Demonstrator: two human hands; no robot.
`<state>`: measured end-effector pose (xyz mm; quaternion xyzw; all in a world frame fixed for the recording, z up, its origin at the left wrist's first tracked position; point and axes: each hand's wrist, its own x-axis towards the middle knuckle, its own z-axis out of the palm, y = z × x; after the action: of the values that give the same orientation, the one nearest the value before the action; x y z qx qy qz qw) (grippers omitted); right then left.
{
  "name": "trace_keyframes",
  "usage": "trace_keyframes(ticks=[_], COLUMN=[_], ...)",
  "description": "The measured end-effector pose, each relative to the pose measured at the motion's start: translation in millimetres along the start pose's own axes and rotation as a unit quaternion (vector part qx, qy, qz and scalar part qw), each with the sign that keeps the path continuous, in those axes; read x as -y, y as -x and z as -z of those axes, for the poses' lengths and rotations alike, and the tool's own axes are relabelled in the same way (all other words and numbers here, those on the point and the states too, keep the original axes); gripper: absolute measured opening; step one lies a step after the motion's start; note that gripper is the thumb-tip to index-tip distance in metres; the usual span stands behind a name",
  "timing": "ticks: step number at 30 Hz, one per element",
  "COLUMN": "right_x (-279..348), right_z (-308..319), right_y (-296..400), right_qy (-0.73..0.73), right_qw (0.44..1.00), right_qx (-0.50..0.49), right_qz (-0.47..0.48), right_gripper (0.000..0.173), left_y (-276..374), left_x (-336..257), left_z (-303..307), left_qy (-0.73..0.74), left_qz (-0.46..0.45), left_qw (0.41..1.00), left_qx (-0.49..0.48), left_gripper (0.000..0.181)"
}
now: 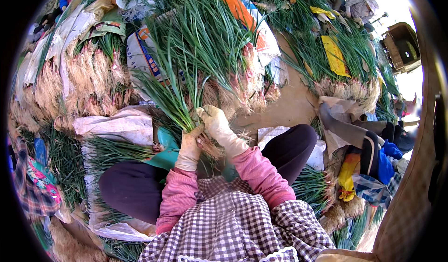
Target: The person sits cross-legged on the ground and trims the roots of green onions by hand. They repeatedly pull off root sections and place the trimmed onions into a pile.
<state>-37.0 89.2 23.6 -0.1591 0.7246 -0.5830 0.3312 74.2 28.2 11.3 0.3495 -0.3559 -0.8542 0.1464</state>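
My left hand (pixel 190 148), in a pale glove, is closed around the lower stalks of a bunch of spring onions (pixel 176 113) between my knees. The leaves fan out up and to the left, and stringy roots (pixel 211 148) hang below, near my right wrist. Against the right side of the same bunch is my right hand (pixel 216 124), also gloved, its fingers curled at the stalks. Just beyond both hands lies a large heap of spring onions (pixel 210 41), with pinkish bulbs and tan roots towards the right and front.
Left of me, a woven sack (pixel 115 127) lies by more spring onions (pixel 112 153). Root-ended bundles (pixel 91 66) stand stacked at far left. Bare ground (pixel 280 109) shows ahead right, before another onion pile (pixel 350 55). A seated person's leg (pixel 344 129) is at right; a plastic crate (pixel 400 48) stands beyond.
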Motion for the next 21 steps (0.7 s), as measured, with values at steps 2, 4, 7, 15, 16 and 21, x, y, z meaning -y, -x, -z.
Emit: trace_keyframes(ticks=[2,4,7,15,16,21], right_x=[14,13,-19,-5,7,2], right_z=[-4,-4,8,68,70,91], right_y=[8,10,-1,10,3,-46], right_qy=[-0.152,-0.209,-0.341,0.409,0.441,0.493], right_qw=[0.981,0.961,0.918,0.905,0.878,0.844], right_qx=[0.004,0.016,-0.059,-0.116,-0.185,-0.194], right_qz=[-0.12,-0.182,-0.192,-0.021,0.013,0.08], right_gripper=[0.026,0.028,0.036,0.028,0.03,0.03], left_y=[2,4,1,4,1,5], left_x=[0,3,4,-11,-10,-25], left_z=[4,3,5,-5,-3,-15], left_qy=[0.005,0.085,0.188,0.085,0.058,0.047], left_qz=[-0.01,0.015,0.036,0.035,0.049,-0.018], left_qw=[1.0,0.996,0.977,0.994,0.995,0.997], left_qx=[0.01,0.015,0.098,0.061,0.058,0.052], left_gripper=[0.008,0.01,0.018,0.024,0.026,0.021])
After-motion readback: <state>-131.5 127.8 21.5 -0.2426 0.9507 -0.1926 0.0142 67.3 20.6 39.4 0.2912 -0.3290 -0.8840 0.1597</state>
